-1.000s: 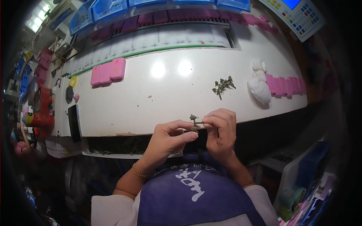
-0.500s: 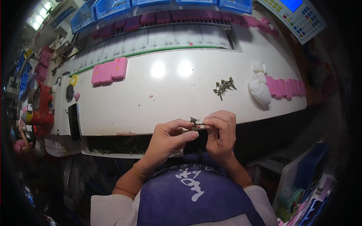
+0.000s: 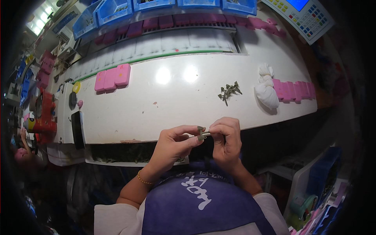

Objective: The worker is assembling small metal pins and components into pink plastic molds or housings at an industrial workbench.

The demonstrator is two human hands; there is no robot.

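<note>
A small olive-green part with a thin stem [image 3: 206, 133] is pinched between my two hands, just off the table's front edge. My left hand [image 3: 177, 141] closes its thumb and forefinger round the wider end. At the stem's other end, my right hand [image 3: 227, 137] grips with thumb and curled fingers, which partly hide it. Ahead and to the right, a small heap of similar olive-green parts [image 3: 230, 92] lies on the white table [image 3: 156, 121]. Below the table edge on the left is a tray [image 3: 117, 162] with more dark green pieces.
A tied white bag [image 3: 266, 94] and a row of pink blocks [image 3: 291, 91] lie at the right. Three pink blocks [image 3: 112, 78] sit at the left, near a black slab-like device [image 3: 78, 129]. Beyond runs a marked white belt [image 3: 156, 45]; blue bins [image 3: 152, 4] stand behind.
The olive-green part has turned between my fingers, and its wider end now sits between my left fingertips. A red dot on the belt has moved left.
</note>
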